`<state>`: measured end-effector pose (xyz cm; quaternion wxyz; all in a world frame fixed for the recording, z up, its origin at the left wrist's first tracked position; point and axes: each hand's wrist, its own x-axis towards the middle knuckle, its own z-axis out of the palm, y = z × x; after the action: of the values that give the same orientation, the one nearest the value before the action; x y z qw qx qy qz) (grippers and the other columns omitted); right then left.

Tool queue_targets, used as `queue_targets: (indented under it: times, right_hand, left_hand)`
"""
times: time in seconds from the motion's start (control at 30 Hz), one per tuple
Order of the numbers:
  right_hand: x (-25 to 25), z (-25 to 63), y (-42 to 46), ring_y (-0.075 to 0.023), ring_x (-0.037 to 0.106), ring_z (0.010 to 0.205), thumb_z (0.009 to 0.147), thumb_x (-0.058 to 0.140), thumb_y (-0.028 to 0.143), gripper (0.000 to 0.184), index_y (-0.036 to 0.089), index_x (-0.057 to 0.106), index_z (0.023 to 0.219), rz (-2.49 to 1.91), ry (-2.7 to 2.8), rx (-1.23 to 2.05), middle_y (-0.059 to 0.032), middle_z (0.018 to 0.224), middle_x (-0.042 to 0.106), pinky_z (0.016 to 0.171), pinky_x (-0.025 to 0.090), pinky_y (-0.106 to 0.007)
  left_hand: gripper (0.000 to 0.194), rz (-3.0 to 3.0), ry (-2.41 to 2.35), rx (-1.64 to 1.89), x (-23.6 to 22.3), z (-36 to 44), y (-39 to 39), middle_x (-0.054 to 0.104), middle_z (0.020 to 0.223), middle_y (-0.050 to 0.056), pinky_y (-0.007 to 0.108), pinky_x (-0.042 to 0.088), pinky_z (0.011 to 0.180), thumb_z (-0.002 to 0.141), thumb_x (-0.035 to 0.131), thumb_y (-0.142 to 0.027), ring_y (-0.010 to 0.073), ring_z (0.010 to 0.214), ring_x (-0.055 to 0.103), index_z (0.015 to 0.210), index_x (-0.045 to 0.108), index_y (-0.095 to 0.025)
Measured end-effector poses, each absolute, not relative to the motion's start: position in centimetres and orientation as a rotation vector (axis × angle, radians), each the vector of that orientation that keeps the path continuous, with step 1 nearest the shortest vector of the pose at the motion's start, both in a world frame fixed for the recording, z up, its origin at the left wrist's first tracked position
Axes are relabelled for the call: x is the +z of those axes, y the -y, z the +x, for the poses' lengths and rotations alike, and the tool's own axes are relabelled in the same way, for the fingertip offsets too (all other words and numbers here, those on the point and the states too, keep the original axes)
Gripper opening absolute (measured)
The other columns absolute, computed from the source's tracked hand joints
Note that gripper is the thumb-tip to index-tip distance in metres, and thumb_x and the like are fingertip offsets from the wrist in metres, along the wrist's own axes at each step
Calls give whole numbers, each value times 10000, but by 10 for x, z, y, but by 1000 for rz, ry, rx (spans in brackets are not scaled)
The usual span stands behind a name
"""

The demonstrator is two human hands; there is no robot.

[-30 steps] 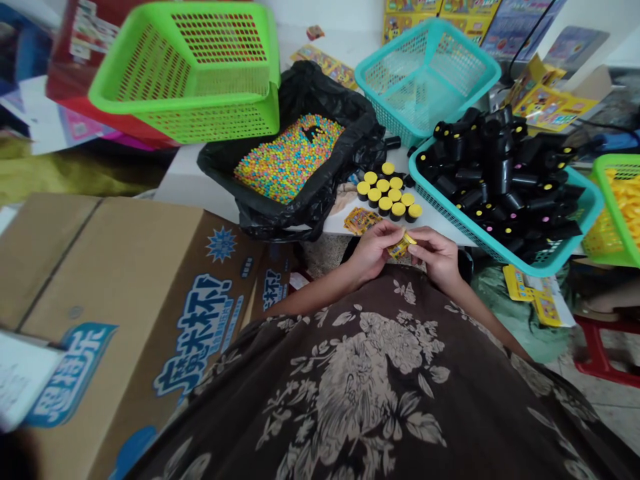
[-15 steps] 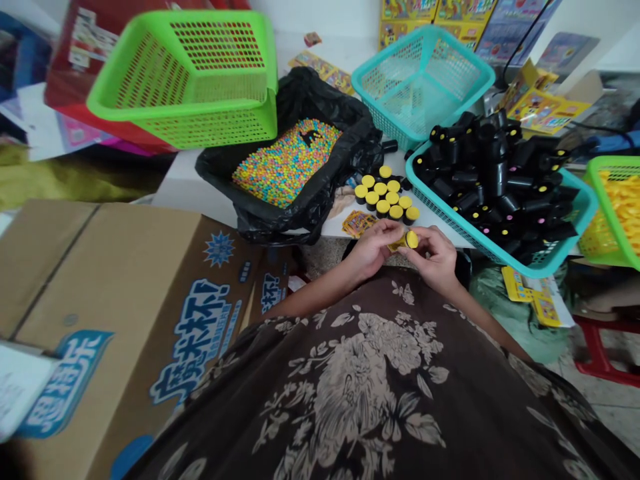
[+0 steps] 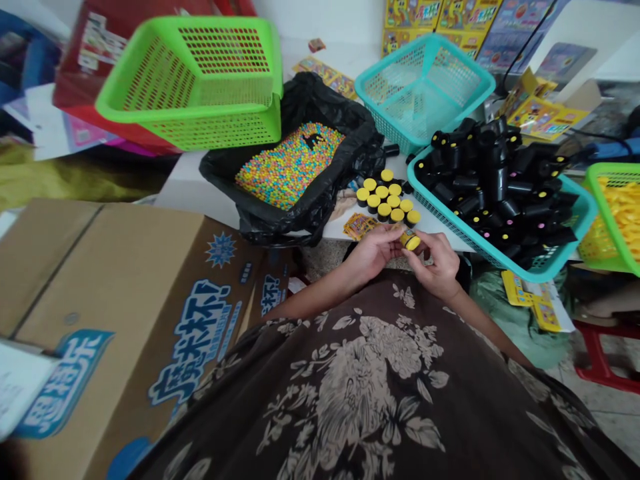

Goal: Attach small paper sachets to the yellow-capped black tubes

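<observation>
Between my two hands, just off the table's front edge, is a small yellow-capped container (image 3: 411, 241) with a yellow printed label on its side. My left hand (image 3: 376, 251) grips its left side, thumb on top. From the right, my right hand (image 3: 436, 261) pinches it near the yellow cap. A stack of printed yellow-orange labels (image 3: 359, 225) lies on the table just beyond my left hand. Behind my fingers stands a cluster of black containers with yellow caps (image 3: 382, 192). My fingers hide part of the held container.
A black plastic-lined tray (image 3: 220, 167) of colourful small beads or candies stands at left, by a green basket (image 3: 190, 127). At right, a turquoise basket (image 3: 470, 243) is heaped with black tubes. Another turquoise basket (image 3: 390, 127) sits behind. A large cardboard box (image 3: 100, 267) is to my left.
The yellow-capped container has turned between my fingers, and its printed label now shows more along its side. My hands stay in nearly the same place. The view has shifted slightly.
</observation>
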<state>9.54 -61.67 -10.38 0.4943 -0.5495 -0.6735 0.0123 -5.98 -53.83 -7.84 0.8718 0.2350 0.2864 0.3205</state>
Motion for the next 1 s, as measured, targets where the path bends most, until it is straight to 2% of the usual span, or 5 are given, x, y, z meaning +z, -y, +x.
queue_targets:
  times: [0.1, 0.43, 0.67, 0.87, 1.0]
  right_hand:
    - [-107, 95, 617, -216, 677, 788, 970, 707, 320, 392, 252, 692, 1356, -1328, 1675, -94, -75, 947, 717, 735, 640, -369]
    - [-110, 98, 618, -222, 712, 850, 995, 683, 352, 406, 229, 693, 1382, -1363, 1743, -293, -99, 1002, 736, 760, 663, -350]
    - [-110, 100, 617, -214, 702, 848, 957, 705, 211, 523, 284, 632, 1470, -1230, 1768, -296, -77, 1010, 716, 747, 629, -327]
    - [-105, 99, 620, -253, 708, 918, 1007, 681, 357, 438, 244, 669, 1430, -1337, 1706, -93, -115, 1066, 721, 811, 657, -406]
    - [-105, 97, 617, -235, 704, 903, 1025, 670, 370, 393, 261, 699, 1401, -1298, 1689, -147, -100, 1038, 721, 796, 648, -382]
  left_hand:
    - [203, 462, -615, 637, -78, -56, 538, 716, 789, 14, 285, 511, 714, 821, 860, -315, 135, 702, 651, 827, 724, -164]
    - [238, 454, -660, 686, -76, -54, 540, 688, 750, -9, 263, 482, 675, 779, 882, -244, 111, 679, 623, 744, 662, -161]
    - [253, 410, -659, 656, -78, -50, 542, 707, 747, 3, 262, 482, 666, 792, 909, -329, 118, 672, 612, 790, 714, -169]
    - [191, 400, -646, 623, -79, -50, 542, 736, 807, 20, 273, 500, 706, 815, 887, -286, 126, 712, 640, 812, 739, -166]
    - [210, 369, -628, 649, -78, -50, 542, 723, 788, 3, 251, 504, 691, 811, 892, -295, 108, 689, 623, 811, 725, -169]
